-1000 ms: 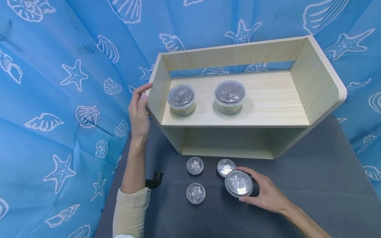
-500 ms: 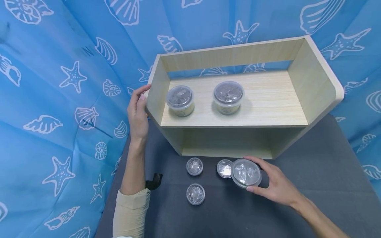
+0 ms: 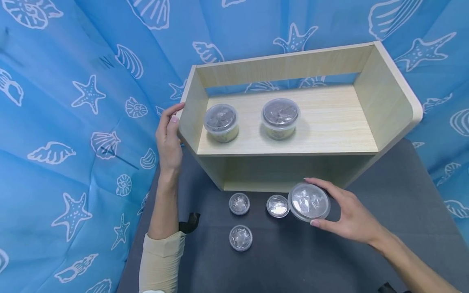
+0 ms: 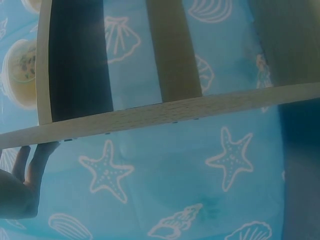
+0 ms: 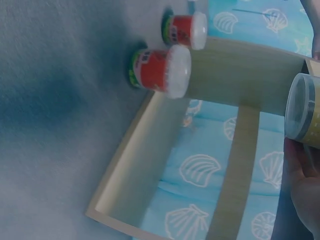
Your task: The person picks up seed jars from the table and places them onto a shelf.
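In the head view my right hand [image 3: 346,211] holds a round lidded plastic tub [image 3: 309,202] between thumb and fingers, raised in front of the shelf's lower level. Its clear lid and yellow side show in the right wrist view [image 5: 304,107]. My left hand [image 3: 168,142] touches the outer side of the wooden shelf [image 3: 340,118] with its fingertips. Two similar tubs, one at left [image 3: 221,123] and one nearer the middle [image 3: 280,119], stand on the upper board. Three smaller tubs, at back left [image 3: 239,204], front left [image 3: 240,238] and right [image 3: 277,206], stand on the table.
The shelf's lower level [image 3: 271,175] opens toward me. A dark grey cloth [image 3: 278,268] covers the table. Behind hangs a blue curtain [image 3: 110,93] with shell and starfish prints. In the right wrist view a small tub [image 5: 157,70] has a red label.
My right hand has carried the tub rightward and up toward the shelf, uncovering the small tub beside it. My left hand stays at the shelf's side.
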The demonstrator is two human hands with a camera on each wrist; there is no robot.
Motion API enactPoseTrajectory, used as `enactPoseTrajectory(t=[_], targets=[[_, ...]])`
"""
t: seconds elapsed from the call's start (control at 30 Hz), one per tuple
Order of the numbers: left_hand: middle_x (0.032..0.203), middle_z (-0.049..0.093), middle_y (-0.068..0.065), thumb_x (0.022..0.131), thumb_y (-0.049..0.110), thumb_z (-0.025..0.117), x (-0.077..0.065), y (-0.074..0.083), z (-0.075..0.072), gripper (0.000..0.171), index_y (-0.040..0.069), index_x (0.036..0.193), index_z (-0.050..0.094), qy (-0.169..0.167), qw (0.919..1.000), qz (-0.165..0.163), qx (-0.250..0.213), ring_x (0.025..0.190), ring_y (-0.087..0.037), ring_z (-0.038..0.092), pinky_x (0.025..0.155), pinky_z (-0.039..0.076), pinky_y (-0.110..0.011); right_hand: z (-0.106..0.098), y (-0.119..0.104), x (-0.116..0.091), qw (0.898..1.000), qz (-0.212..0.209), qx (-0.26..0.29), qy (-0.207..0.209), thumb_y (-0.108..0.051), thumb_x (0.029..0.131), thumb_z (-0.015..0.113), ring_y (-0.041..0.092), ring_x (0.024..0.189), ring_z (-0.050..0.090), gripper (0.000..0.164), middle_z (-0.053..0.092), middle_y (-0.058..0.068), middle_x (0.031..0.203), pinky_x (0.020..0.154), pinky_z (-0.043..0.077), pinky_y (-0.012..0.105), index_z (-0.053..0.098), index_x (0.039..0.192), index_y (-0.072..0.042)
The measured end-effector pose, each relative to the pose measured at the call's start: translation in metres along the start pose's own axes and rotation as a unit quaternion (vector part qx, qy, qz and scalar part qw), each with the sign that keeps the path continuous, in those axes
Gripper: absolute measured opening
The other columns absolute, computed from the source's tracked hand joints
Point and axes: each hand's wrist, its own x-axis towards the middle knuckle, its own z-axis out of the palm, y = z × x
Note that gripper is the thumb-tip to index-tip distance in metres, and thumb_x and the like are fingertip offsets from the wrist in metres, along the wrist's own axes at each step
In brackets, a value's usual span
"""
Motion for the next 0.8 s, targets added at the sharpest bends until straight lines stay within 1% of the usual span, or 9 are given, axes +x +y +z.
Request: enactPoseTrajectory(t=[0.13,0.23,0.37,0.53,0.67,0.8], targets=[[0.124,0.060,-0.008,0.104,0.028,0.039,0.000,0.001,-0.001,0.037,0.017,0.131,0.062,0.003,1.0000,0.001,0.000,0.091,-0.028,0.059,0.064,0.052,-0.034,-0.008,-0.007,0.005,1.000,0.000,-0.004,-0.006,-0.003,0.061,0.092,0.005,0.121,0.053,0.101,0.055,0.009,0.139,0.098,0.037,0.013,0.041,0.148,-0.004],[0.124,0.060,-0.008,0.104,0.028,0.039,0.000,0.001,-0.001,0.038,0.015,0.132,0.061,0.001,1.0000,0.008,0.002,0.092,-0.028,0.060,0.064,0.053,-0.033,-0.014,-0.013,0.008,1.000,0.016,-0.006,-0.011,-0.004,0.063,0.092,0.004,0.120,0.053,0.100,0.055,0.005,0.139,0.097,0.038,0.012,0.042,0.149,-0.008],[0.125,0.060,-0.009,0.104,0.028,0.039,0.000,0.000,0.001,0.038,0.014,0.132,0.061,-0.005,0.9999,0.011,0.003,0.095,-0.028,0.060,0.066,0.053,-0.033,-0.022,-0.020,0.012,1.000,0.026,-0.007,-0.011,-0.002,0.062,0.092,0.003,0.117,0.055,0.099,0.056,0.002,0.138,0.095,0.040,0.011,0.043,0.148,-0.009],[0.125,0.060,-0.008,0.104,0.029,0.039,0.000,0.000,0.000,0.038,0.015,0.132,0.061,-0.004,0.9998,0.017,0.007,0.096,-0.027,0.060,0.066,0.054,-0.034,-0.034,-0.028,0.022,1.000,0.012,0.004,0.001,0.005,0.059,0.091,0.006,0.114,0.056,0.100,0.054,0.004,0.136,0.093,0.043,0.010,0.045,0.147,-0.005],[0.125,0.060,-0.007,0.104,0.029,0.039,0.000,0.000,0.001,0.038,0.015,0.132,0.061,-0.005,0.9998,0.020,0.007,0.096,-0.027,0.061,0.065,0.054,-0.034,-0.044,-0.034,0.031,1.000,-0.001,0.002,0.014,0.008,0.056,0.090,0.010,0.109,0.056,0.099,0.055,0.007,0.131,0.091,0.043,0.011,0.047,0.145,-0.002],[0.126,0.060,-0.006,0.104,0.029,0.039,0.000,-0.001,0.001,0.039,0.014,0.133,0.061,-0.002,0.9997,0.021,0.008,0.097,-0.027,0.060,0.065,0.054,-0.034,-0.052,-0.038,0.037,1.000,-0.016,-0.003,0.014,0.010,0.054,0.090,0.010,0.108,0.055,0.101,0.055,0.008,0.130,0.091,0.044,0.010,0.047,0.145,0.001]])
